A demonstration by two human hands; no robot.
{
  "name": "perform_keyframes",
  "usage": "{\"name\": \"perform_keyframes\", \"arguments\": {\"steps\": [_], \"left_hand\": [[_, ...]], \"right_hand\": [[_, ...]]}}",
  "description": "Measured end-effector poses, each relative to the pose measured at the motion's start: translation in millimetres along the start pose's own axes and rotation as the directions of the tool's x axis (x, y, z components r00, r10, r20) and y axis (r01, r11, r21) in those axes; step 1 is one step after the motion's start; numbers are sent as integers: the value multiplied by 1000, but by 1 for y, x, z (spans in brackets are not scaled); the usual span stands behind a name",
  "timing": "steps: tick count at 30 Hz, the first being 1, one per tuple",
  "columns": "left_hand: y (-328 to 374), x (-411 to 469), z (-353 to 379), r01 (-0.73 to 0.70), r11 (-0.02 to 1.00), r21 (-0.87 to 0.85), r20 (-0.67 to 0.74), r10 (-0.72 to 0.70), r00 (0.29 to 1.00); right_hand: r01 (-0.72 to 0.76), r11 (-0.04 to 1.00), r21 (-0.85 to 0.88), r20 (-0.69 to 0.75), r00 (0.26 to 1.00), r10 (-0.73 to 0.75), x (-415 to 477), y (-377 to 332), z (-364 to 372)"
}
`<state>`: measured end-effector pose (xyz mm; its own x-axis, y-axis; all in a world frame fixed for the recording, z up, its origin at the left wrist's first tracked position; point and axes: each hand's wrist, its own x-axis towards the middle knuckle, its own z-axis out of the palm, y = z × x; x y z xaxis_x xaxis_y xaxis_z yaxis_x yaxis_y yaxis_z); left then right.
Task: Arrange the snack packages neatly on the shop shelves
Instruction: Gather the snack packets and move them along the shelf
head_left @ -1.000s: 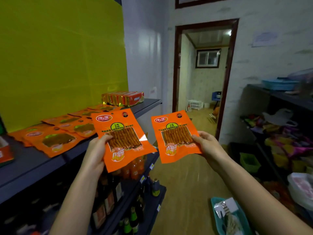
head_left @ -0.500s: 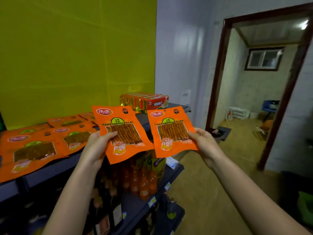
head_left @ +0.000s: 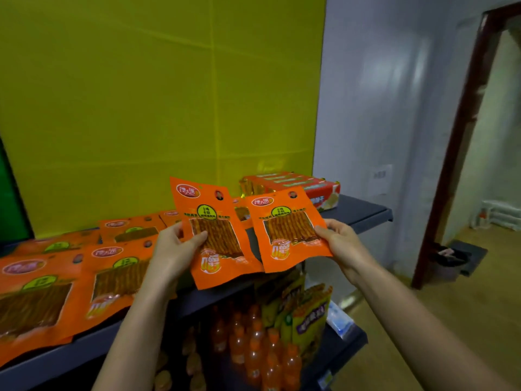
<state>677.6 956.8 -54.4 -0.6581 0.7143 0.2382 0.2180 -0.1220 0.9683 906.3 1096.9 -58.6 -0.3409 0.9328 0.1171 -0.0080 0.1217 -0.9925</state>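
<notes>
While each hand grips orange pouch, strips apparently inside.

Clearance around the top shelf:

- 9 to 7 o'clock: the shelf surface is covered by flat orange packets, overlapping, out to the front edge.
- 12 to 1 o'clock: a row of red boxes stands at the rear, against the yellow wall.
- 2 o'clock: bare shelf surface lies between the boxes and the shelf's right end; access from the front and the right is unobstructed.
- 5 to 6 o'clock: the lower shelf is packed with orange bottles and upright bags.
- 3 to 4 o'clock: open floor.
</notes>
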Motion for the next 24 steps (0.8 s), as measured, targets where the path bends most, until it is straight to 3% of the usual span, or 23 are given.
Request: {"name": "perform_keyframes", "arguments": {"steps": [4, 9, 13, 18, 22, 24], "left_hand": [[-10, 13, 6, -13, 971, 240, -90, 35, 995], [-19, 20, 20, 79, 866, 493, -197, 23, 980], [-22, 28, 28, 171, 716, 677, -275, 30, 961], [-27, 32, 38, 280, 564, 776, -348, 14, 937], [-30, 32, 42, 323, 432, 842, -369, 24, 929], [-31, 32, 44, 317, 297, 900, -353, 73, 933]], "right_hand": [[17, 999, -31, 100, 995, -14, 41, 11, 15], [27, 986, -166, 170, 985, 2, 74, 25, 30], [113, 934, -339, 187, 981, -51, 94, 28, 31], [226, 782, -580, 225, 968, -112, 107, 34, 33], [266, 706, -656, 275, 956, -104, 112, 36, 30], [301, 682, -666, 316, 943, -107, 113, 36, 26]]}}
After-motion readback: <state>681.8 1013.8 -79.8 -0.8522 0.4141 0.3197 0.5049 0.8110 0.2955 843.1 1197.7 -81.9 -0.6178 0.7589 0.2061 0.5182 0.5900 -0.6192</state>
